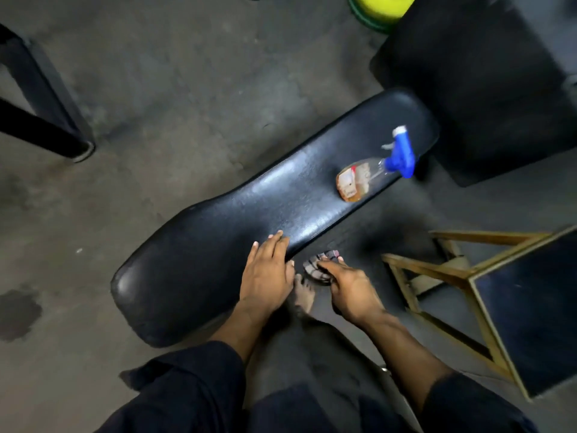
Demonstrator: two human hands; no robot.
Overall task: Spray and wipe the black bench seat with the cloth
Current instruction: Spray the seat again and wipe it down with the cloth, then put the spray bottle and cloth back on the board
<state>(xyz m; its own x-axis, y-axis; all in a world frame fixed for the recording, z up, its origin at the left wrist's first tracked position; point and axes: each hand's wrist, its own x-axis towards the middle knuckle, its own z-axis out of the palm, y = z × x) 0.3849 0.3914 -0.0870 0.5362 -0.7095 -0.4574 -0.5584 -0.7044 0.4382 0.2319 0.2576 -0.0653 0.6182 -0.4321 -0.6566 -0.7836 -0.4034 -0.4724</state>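
A long black padded bench seat (237,220) runs diagonally from lower left to upper right. A clear spray bottle (368,176) with amber liquid and a blue trigger head lies on its side near the seat's far end. My left hand (265,273) rests flat on the seat's near edge, fingers spread, holding nothing. My right hand (346,289) is just off the seat's right edge, closed on a bunched striped cloth (321,267) held below the seat's level.
A second black pad (487,89) stands at the far right beyond the seat. A gold metal frame with a dark panel (487,289) is at the right. Black frame legs (37,120) are at the left. A yellow-green object (381,7) sits at the top. Concrete floor with dark stains.
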